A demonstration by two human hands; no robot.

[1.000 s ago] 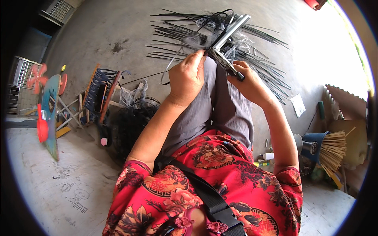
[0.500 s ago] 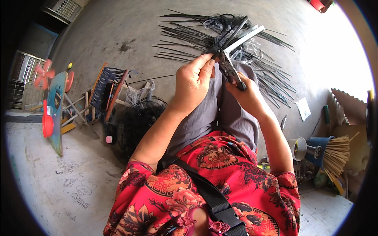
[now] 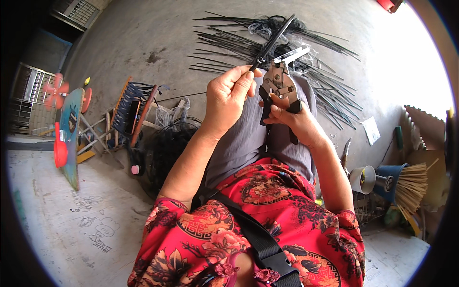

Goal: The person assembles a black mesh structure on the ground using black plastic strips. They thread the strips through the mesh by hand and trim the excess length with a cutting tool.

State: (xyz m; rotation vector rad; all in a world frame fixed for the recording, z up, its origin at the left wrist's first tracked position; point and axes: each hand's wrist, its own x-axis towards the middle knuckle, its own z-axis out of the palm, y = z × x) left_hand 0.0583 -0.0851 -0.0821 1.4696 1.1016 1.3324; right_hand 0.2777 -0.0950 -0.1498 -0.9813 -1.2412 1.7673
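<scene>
My left hand is closed around the lower end of a long, dark strip, which slants up and to the right from its fingers. A small pale spot shows on the strip just above my fingertips. My right hand grips a plier-like hand tool with black-covered handles, a riveted metal body and a long silver jaw pointing up and to the right. Its handles are spread, and the tool is beside the strip. Beyond my hands, many thin black strips lie in bundles on the floor, with clear plastic wrap among them.
At left stand a small folding chair with dark webbing, a coil of black strands and a painted board with red parts. At right are a white cup, a blue container of thin sticks, and a paper sheet.
The tool has moved down and turned more upright, away from the strip it was against. Its handles have spread apart. My left hand has shifted slightly left with the strip still in it.
</scene>
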